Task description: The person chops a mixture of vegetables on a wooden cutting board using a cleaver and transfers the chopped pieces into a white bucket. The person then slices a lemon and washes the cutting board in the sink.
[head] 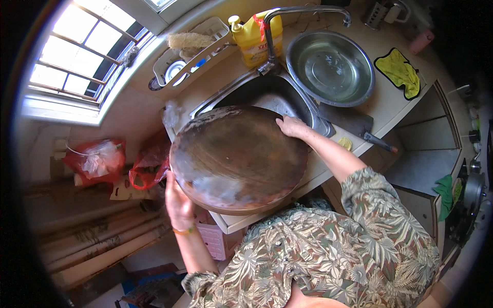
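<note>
A large round wooden chopping board, dark and wet-looking on its face, lies over the near side of the stainless steel sink and the counter edge. My left hand is at the board's left rim, its palm against the side. My right hand grips the far right rim, thumb on top and the other fingers partly hidden. Behind the sink rises a curved chrome faucet. To its right a steel basin holds a little liquid. A cleaver rests between the basin and the counter's front edge.
A yellow jug and a white plastic caddy with a loofah stand behind the sink. A yellow-green cloth lies at the right. Red plastic bags hang or lie at the left. A pink plastic crate is below the counter.
</note>
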A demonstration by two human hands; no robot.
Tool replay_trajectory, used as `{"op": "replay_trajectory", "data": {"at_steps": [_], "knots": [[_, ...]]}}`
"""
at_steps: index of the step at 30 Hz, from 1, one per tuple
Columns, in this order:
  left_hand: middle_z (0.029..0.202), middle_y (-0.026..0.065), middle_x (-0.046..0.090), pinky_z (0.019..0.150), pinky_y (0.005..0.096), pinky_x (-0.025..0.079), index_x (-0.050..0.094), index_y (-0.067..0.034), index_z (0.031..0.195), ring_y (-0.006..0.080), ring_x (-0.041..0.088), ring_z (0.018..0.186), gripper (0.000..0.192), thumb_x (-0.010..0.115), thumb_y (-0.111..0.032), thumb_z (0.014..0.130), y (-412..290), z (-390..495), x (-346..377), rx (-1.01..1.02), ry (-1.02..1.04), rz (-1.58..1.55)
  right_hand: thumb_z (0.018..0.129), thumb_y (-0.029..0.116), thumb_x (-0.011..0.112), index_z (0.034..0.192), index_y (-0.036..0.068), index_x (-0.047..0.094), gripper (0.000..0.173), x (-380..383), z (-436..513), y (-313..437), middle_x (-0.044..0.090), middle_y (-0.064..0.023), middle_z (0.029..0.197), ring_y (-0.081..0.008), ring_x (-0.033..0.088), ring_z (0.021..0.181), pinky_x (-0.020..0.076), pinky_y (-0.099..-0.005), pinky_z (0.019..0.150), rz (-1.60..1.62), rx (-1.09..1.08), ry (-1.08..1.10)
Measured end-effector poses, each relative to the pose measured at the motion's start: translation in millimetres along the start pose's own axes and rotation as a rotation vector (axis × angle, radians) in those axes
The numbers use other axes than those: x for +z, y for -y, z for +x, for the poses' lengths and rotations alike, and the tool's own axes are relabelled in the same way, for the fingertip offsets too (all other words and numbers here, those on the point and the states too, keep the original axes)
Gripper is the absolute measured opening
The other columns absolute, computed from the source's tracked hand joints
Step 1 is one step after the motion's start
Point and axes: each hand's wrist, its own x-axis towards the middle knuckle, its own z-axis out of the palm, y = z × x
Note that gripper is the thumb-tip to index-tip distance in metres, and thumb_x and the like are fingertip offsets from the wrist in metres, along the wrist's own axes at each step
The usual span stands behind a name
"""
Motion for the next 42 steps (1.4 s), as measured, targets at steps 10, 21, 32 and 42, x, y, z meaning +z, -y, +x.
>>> {"op": "replay_trajectory", "data": {"at_steps": [10,21,32,42], "knots": [[0.130,0.0111,0.053,0.099,0.0384,0.045,0.044,-0.003,0.134,0.0239,0.054,0.115,0.049,0.064,-0.006,0.090,96,-38,-63,0.363,-0.409,0.217,0.097,0.040,0.047,0.102,-0.002,0.069,0.047,-11,-59,39,0.063,-0.0268,0.110,-0.0395,0.064,0.101,0.0521,-0.0487,0.086,-0.297,-0.056,-0.164],[0.125,0.0131,0.058,0.095,0.0395,0.049,0.046,0.000,0.134,0.0256,0.058,0.111,0.050,0.062,-0.003,0.087,0,-34,-84,0.188,-0.325,0.318,0.096,0.033,0.055,0.085,0.003,0.070,0.034,-149,31,-54,0.067,-0.0120,0.068,-0.0228,0.064,0.056,0.0503,-0.0374,0.053,0.809,0.084,-0.922],[0.123,0.0114,0.059,0.098,0.0372,0.045,0.050,0.000,0.131,0.0251,0.057,0.111,0.050,0.065,-0.003,0.084,0,-29,-89,0.141,-0.339,0.281,0.097,0.024,0.051,0.097,-0.004,0.065,0.031,-167,64,-46,0.069,-0.0207,0.095,-0.0307,0.068,0.082,0.0564,-0.0407,0.082,1.902,-0.225,0.618],[0.119,0.0109,0.061,0.094,0.0355,0.048,0.052,0.000,0.128,0.0230,0.059,0.107,0.047,0.065,-0.002,0.083,4,-27,-74,0.153,-0.387,0.322,0.095,0.023,0.058,0.123,0.004,0.062,0.034,57,-65,177,0.064,-0.0150,0.121,-0.0263,0.061,0.113,0.0471,-0.0352,0.099,0.695,-0.920,0.262]]}}
